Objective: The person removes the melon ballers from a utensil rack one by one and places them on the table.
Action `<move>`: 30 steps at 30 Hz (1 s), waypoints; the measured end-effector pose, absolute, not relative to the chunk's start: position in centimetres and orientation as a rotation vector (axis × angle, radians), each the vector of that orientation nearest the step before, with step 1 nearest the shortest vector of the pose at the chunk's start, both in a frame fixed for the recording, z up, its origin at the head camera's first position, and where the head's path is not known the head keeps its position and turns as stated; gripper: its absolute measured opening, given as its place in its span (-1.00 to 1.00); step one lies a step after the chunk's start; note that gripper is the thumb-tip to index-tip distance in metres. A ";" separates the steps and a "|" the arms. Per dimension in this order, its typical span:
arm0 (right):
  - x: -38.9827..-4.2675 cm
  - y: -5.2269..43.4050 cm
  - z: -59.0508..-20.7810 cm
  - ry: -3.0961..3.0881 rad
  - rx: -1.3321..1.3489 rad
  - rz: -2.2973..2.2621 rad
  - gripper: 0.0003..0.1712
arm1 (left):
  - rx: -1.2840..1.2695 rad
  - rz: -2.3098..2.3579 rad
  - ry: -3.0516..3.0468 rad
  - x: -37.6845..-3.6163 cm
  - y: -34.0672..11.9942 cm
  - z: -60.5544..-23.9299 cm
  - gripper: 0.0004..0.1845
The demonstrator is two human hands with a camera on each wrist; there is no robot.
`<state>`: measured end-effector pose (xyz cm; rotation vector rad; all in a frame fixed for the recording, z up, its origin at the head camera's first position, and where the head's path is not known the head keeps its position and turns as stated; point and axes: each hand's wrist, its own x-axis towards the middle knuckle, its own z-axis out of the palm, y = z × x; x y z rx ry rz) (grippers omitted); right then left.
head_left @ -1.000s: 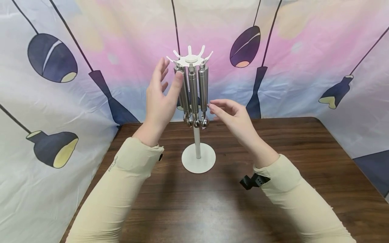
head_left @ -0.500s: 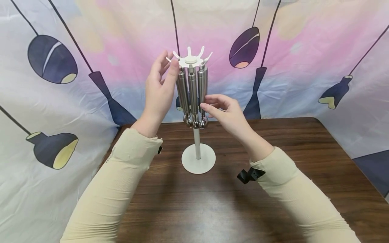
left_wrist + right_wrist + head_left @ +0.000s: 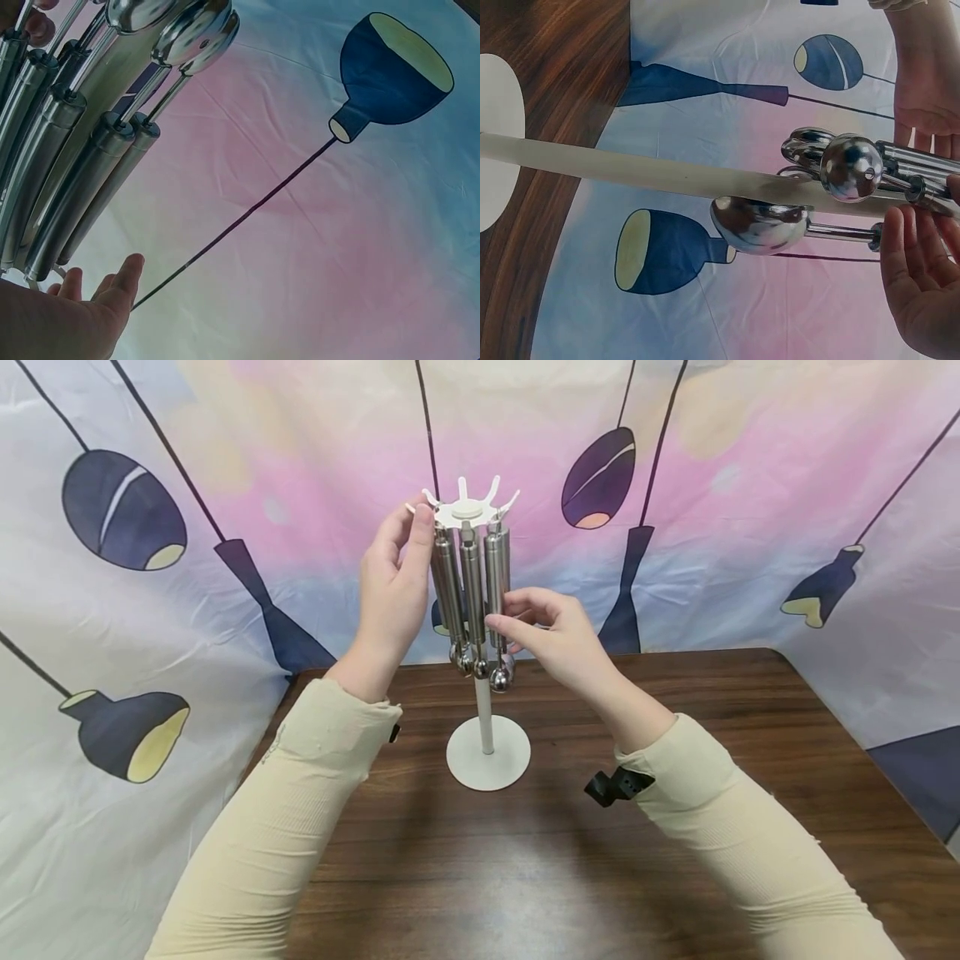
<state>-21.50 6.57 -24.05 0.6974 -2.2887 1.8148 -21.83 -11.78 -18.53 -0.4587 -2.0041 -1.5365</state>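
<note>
A white hook stand point(image 3: 467, 510) rises on a pole from a round base point(image 3: 488, 752) on the wooden table. Several steel utensils point(image 3: 472, 585) hang from its hooks. My left hand point(image 3: 416, 522) is up at the stand's left rim, thumb and fingers touching it, fingers fairly straight in the left wrist view point(image 3: 105, 292). My right hand point(image 3: 498, 620) pinches the handle of the rightmost utensil, whose ball end point(image 3: 501, 677) hangs lower than the others. The right wrist view shows that ball end point(image 3: 851, 169), a scoop point(image 3: 761, 223) and my right hand's fingers point(image 3: 922, 255).
The dark wooden table point(image 3: 675, 860) stands against a draped cloth backdrop point(image 3: 750, 527) printed with lamp shapes. The backdrop closes in at the left and right table edges. A small black clip point(image 3: 618, 783) sits at my right sleeve cuff.
My right hand moved left and took hold of the rightmost utensil, which now hangs slightly lower. My left hand rose from the handles to the stand's top rim.
</note>
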 end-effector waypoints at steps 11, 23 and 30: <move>-20.7 7.2 -23.2 -2.217 0.693 1.834 -0.69 | -0.455 -1.530 -1.976 -21.7 -11.9 -18.5 -0.57; -19.7 8.7 -22.7 -2.192 0.648 1.823 -0.74 | -0.478 -1.530 -1.965 -21.3 -12.1 -18.5 -0.65; -18.9 10.0 -23.9 -2.188 0.579 1.904 -0.72 | -0.486 -1.529 -1.960 -21.3 -12.0 -18.5 -0.63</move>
